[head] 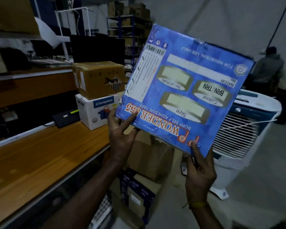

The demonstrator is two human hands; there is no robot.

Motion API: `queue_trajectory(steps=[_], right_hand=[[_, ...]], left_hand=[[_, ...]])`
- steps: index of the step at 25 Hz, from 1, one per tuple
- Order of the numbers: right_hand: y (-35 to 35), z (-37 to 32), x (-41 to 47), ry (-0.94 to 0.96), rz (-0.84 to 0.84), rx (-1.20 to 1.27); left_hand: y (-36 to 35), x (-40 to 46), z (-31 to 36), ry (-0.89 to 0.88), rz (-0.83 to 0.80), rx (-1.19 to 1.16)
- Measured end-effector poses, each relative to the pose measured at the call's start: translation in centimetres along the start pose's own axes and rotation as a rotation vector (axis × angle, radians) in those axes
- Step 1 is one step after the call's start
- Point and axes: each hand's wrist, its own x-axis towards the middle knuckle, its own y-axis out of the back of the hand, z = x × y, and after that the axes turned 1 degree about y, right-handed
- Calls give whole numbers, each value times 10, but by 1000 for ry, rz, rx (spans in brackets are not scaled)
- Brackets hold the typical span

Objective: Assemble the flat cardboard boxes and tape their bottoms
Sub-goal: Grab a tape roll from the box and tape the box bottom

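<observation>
I hold a flat blue cardboard box (185, 90) up in front of me, its printed tape label upside down and tilted. My left hand (122, 131) holds its lower left corner, thumb on the printed face and fingers behind. My right hand (199, 169) pinches the bottom right corner, thumb on the front near the red lettering. The box's back side is hidden.
A wooden counter (40, 156) runs along the left with a white Crompton box (97, 111) and a brown carton (101, 78) stacked on it. A white air cooler (244, 129) stands behind the box. Cartons (142, 187) lie on the floor below. A person (269, 66) stands at far right.
</observation>
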Motion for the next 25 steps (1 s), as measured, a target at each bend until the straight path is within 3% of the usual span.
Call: queue_trajectory(steps=[5,13,18,25], right_hand=[[34,18,-21,-95,-90,37],[30,1,-16,-113,-160,181],[-3,-43,-30,-154,-264,351],[-78,-93,-74,-181,-560,614]], left_hand=[[1,-60,17,109,20,-58],[28,-60,52,128,128,98],[87,-70,51,152,251,201],[194,-108,59,196,545,318]])
